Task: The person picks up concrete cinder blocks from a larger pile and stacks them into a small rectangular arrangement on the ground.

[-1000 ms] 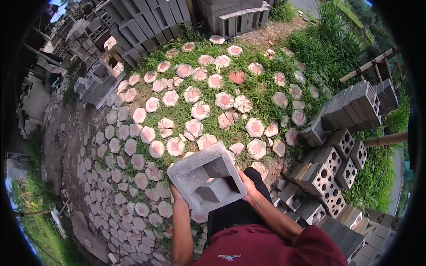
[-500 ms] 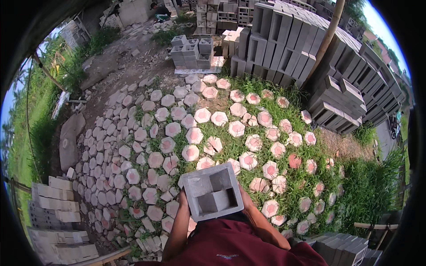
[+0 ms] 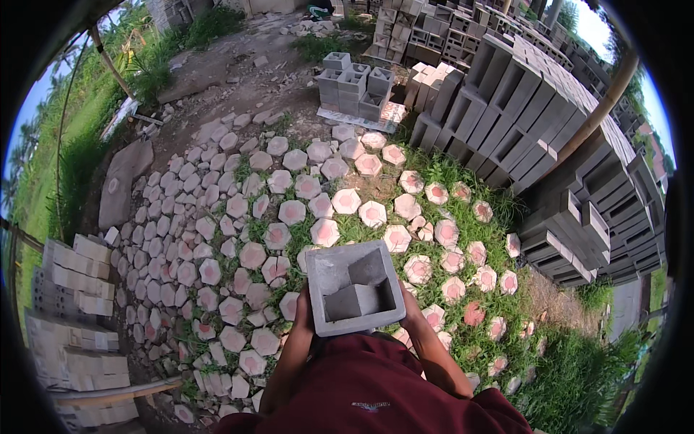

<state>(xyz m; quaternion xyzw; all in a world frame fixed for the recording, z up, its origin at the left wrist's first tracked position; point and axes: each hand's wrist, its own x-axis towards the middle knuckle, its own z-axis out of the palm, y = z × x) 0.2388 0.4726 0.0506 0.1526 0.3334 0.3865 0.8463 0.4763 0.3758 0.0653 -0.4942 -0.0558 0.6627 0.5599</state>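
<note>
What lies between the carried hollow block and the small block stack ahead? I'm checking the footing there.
Head view: between the hollow block and the small block stack lie hexagonal pavers set in grass, then bare dirt.

Hexagonal pavers [image 3: 324,232] on grass; stacked blocks [image 3: 549,152] right.

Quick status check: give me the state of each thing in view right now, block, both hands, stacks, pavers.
Hollow concrete block: lifted clear of the ground, held at chest height, open cavities facing up.
Left hand: gripping the block's left side.
Right hand: gripping the block's right side.
Small block stack: standing, neatly piled.
Large block stacks: tall rows, intact.
Hexagonal pavers: lying flat in grass and dirt, loosely spaced.
</note>
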